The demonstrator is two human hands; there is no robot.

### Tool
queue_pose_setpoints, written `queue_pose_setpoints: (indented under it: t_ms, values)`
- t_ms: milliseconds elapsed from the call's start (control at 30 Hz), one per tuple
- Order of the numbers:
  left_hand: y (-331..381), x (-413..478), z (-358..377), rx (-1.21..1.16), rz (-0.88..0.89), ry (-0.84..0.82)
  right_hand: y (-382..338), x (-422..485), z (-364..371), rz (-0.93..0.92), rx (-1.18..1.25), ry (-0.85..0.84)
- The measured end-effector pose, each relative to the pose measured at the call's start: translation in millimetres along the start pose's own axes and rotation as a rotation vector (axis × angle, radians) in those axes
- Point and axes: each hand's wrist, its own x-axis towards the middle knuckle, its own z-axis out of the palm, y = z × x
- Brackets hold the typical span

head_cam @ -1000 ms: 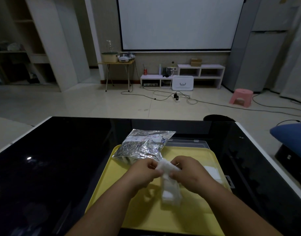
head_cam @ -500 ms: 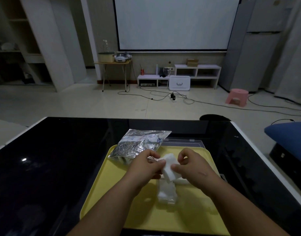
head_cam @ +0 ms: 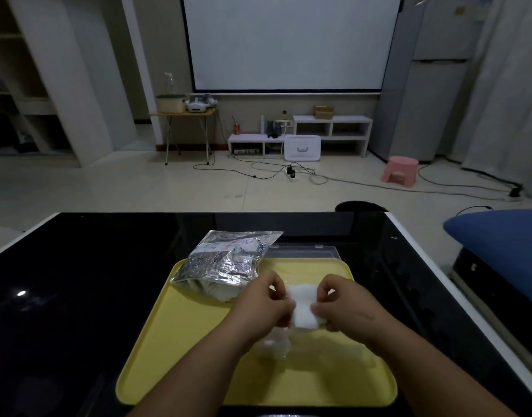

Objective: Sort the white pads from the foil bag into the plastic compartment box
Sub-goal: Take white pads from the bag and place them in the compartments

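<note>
Both hands meet over the middle of the yellow tray (head_cam: 180, 350), and between them is one white pad (head_cam: 302, 308): the left hand (head_cam: 266, 305) pinches its left edge, the right hand (head_cam: 346, 311) its right edge, fingers closed on the soft material as if to stretch or separate it. Just below the grip, a small clump of white, possibly more pads in a clear wrapper, lies on the tray (head_cam: 273, 346); it is too blurred to say more. Up and to the left of the grip the foil bag (head_cam: 225, 261) lies crumpled, its near end touching the tray and looking still well filled. Beyond the grip, at the tray's far edge, sits the clear plastic compartment box (head_cam: 301, 251); whether any pads lie in its compartments cannot be told from here. By my judgement the sorting is at an early stage, with most pads yet to be taken out and placed.
</note>
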Motion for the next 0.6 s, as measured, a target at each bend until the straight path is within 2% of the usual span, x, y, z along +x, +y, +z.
queue_pose_setpoints:
  t_ms: [267,600]
  values:
    - [-5,1,5,0.412,-0.001,0.057,1,2,8,0.089,-0.051,-0.062]
    - [-10,1,9,0.636,0.035,0.029,2,4,16,0.128,-0.17,-0.126]
